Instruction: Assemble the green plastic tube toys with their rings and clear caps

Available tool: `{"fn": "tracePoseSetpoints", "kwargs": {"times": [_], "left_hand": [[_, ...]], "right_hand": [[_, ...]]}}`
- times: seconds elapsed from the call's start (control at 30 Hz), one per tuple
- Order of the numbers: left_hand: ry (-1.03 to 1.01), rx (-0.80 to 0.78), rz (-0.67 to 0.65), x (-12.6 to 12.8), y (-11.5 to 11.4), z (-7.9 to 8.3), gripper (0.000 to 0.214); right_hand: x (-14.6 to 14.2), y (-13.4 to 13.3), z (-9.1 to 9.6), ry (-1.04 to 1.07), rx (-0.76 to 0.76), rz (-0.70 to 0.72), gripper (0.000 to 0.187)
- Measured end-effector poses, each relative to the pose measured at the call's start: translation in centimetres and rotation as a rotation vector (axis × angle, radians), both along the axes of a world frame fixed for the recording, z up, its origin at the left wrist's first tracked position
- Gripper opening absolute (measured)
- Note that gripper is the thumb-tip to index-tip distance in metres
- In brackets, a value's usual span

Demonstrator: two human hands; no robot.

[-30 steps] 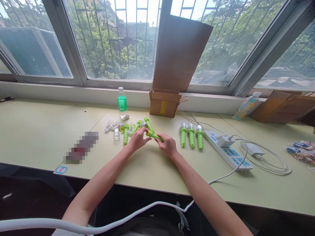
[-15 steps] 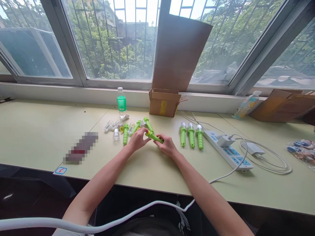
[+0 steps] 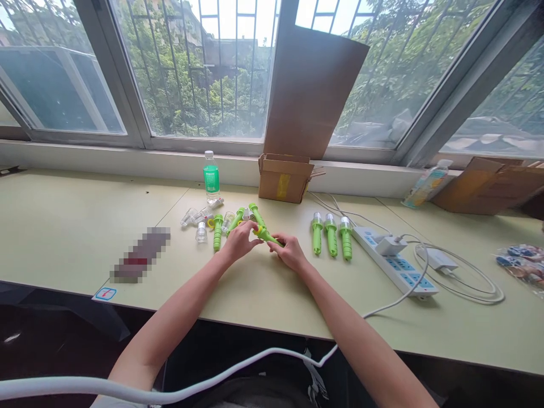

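Note:
Between my two hands a green flashlight-like handle (image 3: 271, 238) lies tilted, its yellow-ringed end towards the left. My right hand (image 3: 291, 251) is closed on the lower right end. At the yellow-ringed end, my left hand (image 3: 240, 242) pinches with thumb and fingers; any small part between them is too small to make out. Just beyond the left hand lie more green handles, one upright to view (image 3: 217, 232) and another slanted (image 3: 255, 214). Clear plastic caps (image 3: 201, 232) are scattered to their left. To the right, three green handles with clear caps (image 3: 331, 235) lie in a row.
A bottle with green liquid (image 3: 211, 178) and an open cardboard box (image 3: 284, 178) stand at the back. On the right are a power strip (image 3: 395, 263), coiled white cables, and a plastic-wrapped bundle (image 3: 521, 260). A white cable (image 3: 191, 391) crosses in front of my body.
Hands and green handle stay almost in place, with the handle's angle shifting very slightly. The whole view has moved a little.

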State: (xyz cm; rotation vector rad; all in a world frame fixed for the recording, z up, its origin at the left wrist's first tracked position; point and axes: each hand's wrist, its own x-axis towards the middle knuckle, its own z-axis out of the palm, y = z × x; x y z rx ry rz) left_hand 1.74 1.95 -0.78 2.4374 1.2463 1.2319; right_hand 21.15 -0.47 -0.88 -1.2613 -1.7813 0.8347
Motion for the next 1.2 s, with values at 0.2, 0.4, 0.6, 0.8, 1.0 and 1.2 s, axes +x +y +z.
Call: {"fn": "tracePoseSetpoints", "kwargs": {"times": [0.2,0.4,0.6,0.8,1.0,1.2], "left_hand": [[0.047,0.011,-0.023,-0.16,-0.02,0.3,0.032],[0.034,0.048,-0.008,-0.04,-0.3,0.3,0.022],[0.041,0.067,-0.002,-0.05,-0.21,0.18,0.027],[0.035,0.067,0.017,0.13,-0.36,0.1,0.02],[0.025,0.073,0.016,0.1,-0.27,0.0,0.025],[0.062,0.055,0.042,0.22,-0.55,0.06,0.022]], "right_hand": [[0.09,0.19,-0.1,0.098,-0.135,0.068,0.038],[0.08,0.25,-0.25,0.044,-0.069,0.054,0.046],[0.01,0.25,-0.43,-0.029,0.043,0.014,0.036],[0.1,0.36,-0.4,-0.262,0.234,-0.041,0.028],[0.12,0.28,-0.25,-0.387,0.265,-0.065,0.029],[0.33,0.24,-0.43,-0.264,0.206,-0.011,0.039]]}}
